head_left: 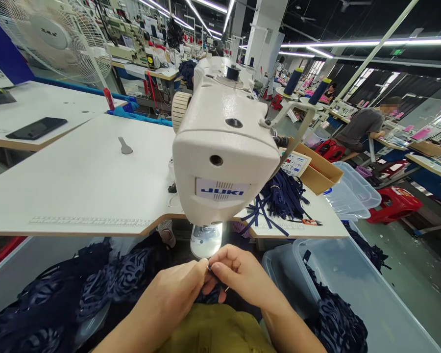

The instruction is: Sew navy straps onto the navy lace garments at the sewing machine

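Note:
My left hand (183,284) and my right hand (237,272) meet in front of my body, just below the lit sewing plate (206,240) of a white sewing machine (226,147). The fingers of both are closed in a pinch. Between the fingertips shows a small dark piece with a bit of shine, mostly hidden, and a thin tip pokes out under my right fingers. What it is I cannot make out. Dark blue strips (284,196) lie bundled on the table right of the machine, beside orange-handled thread snips (310,222).
Plastic bins with navy fabric pieces stand at left (95,279) and right (371,284) below the white table (77,181). On it lies a grey metal piece (125,146). A phone (37,128), a fan (55,39) and a cardboard box (321,169) are around. A person (362,127) sits far right.

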The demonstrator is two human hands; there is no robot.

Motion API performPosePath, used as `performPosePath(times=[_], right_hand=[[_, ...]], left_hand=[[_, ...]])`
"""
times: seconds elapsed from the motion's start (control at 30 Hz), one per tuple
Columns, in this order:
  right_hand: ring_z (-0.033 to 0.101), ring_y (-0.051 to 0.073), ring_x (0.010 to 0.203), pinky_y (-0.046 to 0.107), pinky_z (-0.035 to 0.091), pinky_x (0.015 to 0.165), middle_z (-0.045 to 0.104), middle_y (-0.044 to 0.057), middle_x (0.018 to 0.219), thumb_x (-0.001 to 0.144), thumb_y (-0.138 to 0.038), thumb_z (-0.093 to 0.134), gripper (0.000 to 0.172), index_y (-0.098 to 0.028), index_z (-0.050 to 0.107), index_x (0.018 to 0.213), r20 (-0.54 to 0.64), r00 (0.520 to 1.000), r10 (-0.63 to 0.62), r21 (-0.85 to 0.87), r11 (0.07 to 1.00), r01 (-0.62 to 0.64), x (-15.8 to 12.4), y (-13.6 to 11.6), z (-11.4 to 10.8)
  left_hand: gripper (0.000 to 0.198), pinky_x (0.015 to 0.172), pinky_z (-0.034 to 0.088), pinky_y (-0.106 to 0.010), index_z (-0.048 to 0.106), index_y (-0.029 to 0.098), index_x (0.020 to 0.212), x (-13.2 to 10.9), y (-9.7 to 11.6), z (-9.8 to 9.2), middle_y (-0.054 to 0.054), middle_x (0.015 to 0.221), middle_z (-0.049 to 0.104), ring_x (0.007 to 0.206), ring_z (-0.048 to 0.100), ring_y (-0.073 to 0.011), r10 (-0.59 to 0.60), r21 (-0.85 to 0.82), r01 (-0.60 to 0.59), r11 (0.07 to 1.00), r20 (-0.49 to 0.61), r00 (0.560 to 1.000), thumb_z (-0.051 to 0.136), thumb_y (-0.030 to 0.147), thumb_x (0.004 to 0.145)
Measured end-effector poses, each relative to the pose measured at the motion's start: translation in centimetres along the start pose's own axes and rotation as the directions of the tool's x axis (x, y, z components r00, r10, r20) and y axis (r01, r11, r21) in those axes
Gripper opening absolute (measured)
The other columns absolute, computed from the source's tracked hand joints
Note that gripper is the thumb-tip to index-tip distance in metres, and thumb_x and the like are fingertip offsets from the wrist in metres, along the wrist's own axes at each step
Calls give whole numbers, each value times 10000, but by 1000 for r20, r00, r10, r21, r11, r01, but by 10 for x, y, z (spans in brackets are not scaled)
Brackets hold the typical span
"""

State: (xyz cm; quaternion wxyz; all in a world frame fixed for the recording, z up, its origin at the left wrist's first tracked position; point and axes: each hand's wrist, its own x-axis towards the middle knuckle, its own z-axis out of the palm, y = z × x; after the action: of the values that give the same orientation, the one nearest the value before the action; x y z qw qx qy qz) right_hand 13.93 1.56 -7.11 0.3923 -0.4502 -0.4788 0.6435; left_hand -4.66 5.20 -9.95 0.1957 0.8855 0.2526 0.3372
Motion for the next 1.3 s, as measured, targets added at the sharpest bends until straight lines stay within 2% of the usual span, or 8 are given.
performPosePath(times=[0.13, 0.33, 0.57, 0.8, 0.9, 1.03, 1.17, 1.3], right_hand=[[704, 156, 710, 190, 526, 484, 698, 35, 769, 862, -436, 604, 291, -159, 537, 918, 90, 994, 63, 29, 997, -66, 0, -8, -4], [686, 118, 647, 164, 523, 479, 711, -2, 766, 890, -377, 551, 198, -186, 597, 913, -37, 998, 49, -326, 944, -58, -4, -11, -2], [666, 115, 595, 166, 505, 473, 667, -30, 697, 891, -233, 451, 86, -213, 534, 895, -18, 999, 39, -495, 868, -43, -7, -11, 1], [537, 93, 463, 165, 378, 435, 444, -81, 539, 868, -204, 459, 44, -234, 479, 843, -233, 961, -151, -732, 678, -71, -6, -7, 8], [554, 96, 446, 158, 362, 398, 473, -81, 565, 900, -253, 444, 26, -241, 466, 901, -219, 973, -76, -649, 756, -87, -7, -7, 6], [537, 77, 416, 146, 363, 364, 595, -57, 645, 968, -399, 351, 206, -238, 463, 1030, -42, 994, 97, -389, 915, -105, -10, -12, -3], [523, 79, 555, 182, 406, 520, 582, -54, 678, 908, -416, 523, 264, -211, 544, 1073, 58, 998, -33, -451, 891, 56, -12, -24, -17], [559, 122, 728, 240, 441, 673, 619, -15, 800, 856, -342, 630, 139, -217, 622, 914, -8, 960, -280, -682, 703, 200, -9, -29, -25]], left_hand=[[174, 486, 391, -184, 481, 212, 922, 1, 2, -3, 50, 614, 546, 490, 517, -105, 73, 67, -73, 995, 2, 997, 321, 147, 945], [236, 552, 416, -199, 518, 209, 917, -1, -1, -3, 25, 679, 576, 569, 546, -114, 32, -45, -26, 999, 128, 991, 306, 105, 917], [248, 586, 386, -205, 492, 218, 824, -2, 2, -1, 26, 709, 595, 612, 561, -108, -164, -162, 218, 962, 296, 941, 288, 208, 964], [231, 500, 319, -195, 492, 206, 753, 4, 7, -2, 55, 594, 457, 500, 397, -81, -221, -160, 293, 942, 358, 907, 341, 216, 927], [225, 565, 389, -175, 553, 203, 769, 3, 6, -5, 20, 722, 549, 597, 489, -83, -157, -195, 218, 956, 288, 945, 392, 225, 925], [192, 804, 467, -205, 596, 209, 846, 1, 7, -9, -62, 1166, 570, 867, 598, -103, -64, -260, 107, 960, 169, 984, 423, 183, 925], [183, 743, 488, -199, 565, 210, 784, 2, 7, -13, -25, 939, 632, 833, 605, -113, -179, -354, 251, 901, 223, 958, 446, 232, 922], [151, 749, 504, -239, 555, 208, 761, 5, 4, -14, -23, 912, 669, 831, 623, -141, -293, -486, 371, 791, 231, 928, 551, 314, 868]])
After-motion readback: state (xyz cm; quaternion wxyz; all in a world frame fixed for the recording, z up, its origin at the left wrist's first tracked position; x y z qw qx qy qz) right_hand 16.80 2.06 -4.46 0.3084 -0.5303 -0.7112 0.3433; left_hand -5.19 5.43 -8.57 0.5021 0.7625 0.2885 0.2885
